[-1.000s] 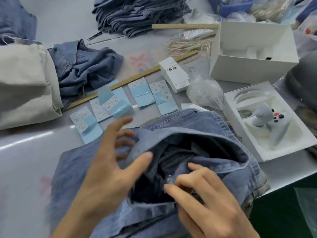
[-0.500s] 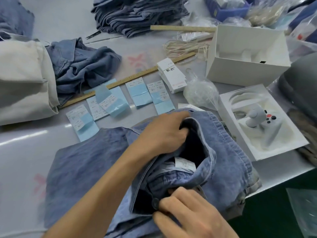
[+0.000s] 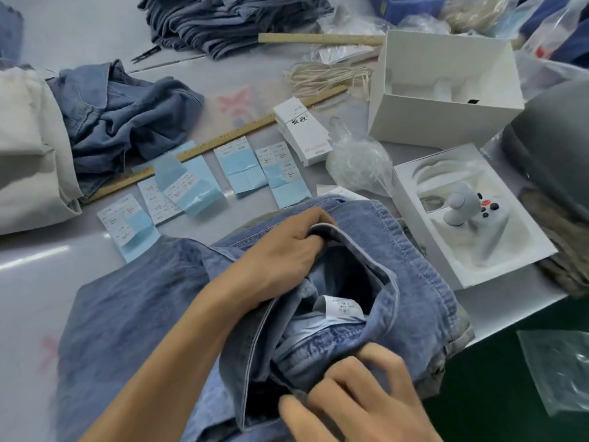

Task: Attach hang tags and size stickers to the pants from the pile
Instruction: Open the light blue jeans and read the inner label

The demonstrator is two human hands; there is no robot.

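A pair of blue denim pants [image 3: 134, 314] lies in front of me with its waist opened up. My left hand [image 3: 280, 250] grips the far edge of the waistband, fingers curled over it. My right hand [image 3: 357, 397] pinches the near waistband at the front. Inside the opening a white care label [image 3: 342, 306] shows. Several blue size-sticker sheets [image 3: 239, 164] lie in a row beyond the pants. A stack of white hang tags [image 3: 302, 132] sits to their right. A bundle of pale tag strings [image 3: 328, 76] lies further back.
A long wooden ruler [image 3: 216, 141] runs behind the stickers. Crumpled denim [image 3: 127, 116] and a folded denim pile [image 3: 232, 20] lie at the back. White boxes [image 3: 443, 90], one with a controller [image 3: 462, 205], stand right. A plastic bag [image 3: 360, 164] lies near the tags.
My left hand reached across and took hold of the far waistband, pulling the waist open. The white label inside came into view. My right hand stayed at the near waistband.
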